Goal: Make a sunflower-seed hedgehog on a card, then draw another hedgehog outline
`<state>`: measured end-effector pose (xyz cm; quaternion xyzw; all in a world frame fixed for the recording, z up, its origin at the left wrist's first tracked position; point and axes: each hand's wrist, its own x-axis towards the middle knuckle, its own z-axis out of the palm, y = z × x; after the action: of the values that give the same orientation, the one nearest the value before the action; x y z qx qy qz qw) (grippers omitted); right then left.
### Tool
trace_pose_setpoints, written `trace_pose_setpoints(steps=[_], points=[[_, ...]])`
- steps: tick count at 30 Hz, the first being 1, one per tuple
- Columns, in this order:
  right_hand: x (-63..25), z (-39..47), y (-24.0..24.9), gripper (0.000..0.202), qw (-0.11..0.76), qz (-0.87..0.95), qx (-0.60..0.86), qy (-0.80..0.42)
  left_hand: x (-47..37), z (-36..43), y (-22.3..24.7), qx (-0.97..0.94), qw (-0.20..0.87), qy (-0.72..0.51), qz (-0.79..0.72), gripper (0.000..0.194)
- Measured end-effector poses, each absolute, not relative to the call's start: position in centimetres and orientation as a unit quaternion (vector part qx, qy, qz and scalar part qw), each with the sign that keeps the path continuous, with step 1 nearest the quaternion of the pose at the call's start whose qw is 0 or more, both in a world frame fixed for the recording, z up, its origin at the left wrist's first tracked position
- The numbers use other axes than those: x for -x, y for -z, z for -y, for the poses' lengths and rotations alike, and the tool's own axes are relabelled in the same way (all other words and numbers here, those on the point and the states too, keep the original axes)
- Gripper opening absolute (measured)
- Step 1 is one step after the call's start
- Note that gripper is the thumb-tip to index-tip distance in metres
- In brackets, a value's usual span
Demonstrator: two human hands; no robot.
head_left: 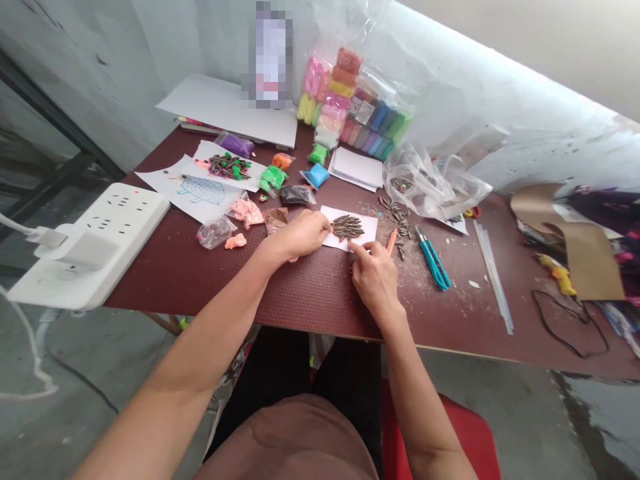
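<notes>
A small white card (pixel 370 230) lies on the dark red table, bearing an oval of overlapping dark seeds (pixel 349 227). My left hand (pixel 307 233) is at the card's left edge, fingers pressed together beside the seed shape; whatever is between the fingertips is too small to make out. At the lower edge of the card rests my right hand (pixel 374 267), its fingers curled close together near a small pink bit under the seeds. An orange stick (pixel 392 241) shows beside its fingers. Pink clay (pixel 249 212) and a brown packet (pixel 276 220) lie left of my left hand.
Loose seeds (pixel 397 217) and a teal cutter (pixel 434 259) are on the right, with clear sticks (pixel 493 277) and a yellow glue gun (pixel 560 273) beyond. Clay packets (pixel 330 100) stand against the wall. A white power strip (pixel 90 243) sits at left, near drawings (pixel 193 190).
</notes>
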<state>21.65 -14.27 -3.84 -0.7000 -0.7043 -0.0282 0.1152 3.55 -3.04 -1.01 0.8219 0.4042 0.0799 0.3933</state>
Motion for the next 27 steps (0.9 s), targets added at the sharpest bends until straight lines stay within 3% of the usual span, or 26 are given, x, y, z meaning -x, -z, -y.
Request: trace_pose_setpoints(steps=[4,27], points=[[-21.7,14.3,3.71,0.045,0.109,0.701,0.704,0.023,-3.68,2.94,1.31,-0.84,0.35,-0.093,-0.404,0.034],[-21.5,13.77,3.8,0.044,0.1,0.696,0.71,0.029,-3.57,2.81,1.58,-0.829,0.375,-0.084,-0.405,0.036]])
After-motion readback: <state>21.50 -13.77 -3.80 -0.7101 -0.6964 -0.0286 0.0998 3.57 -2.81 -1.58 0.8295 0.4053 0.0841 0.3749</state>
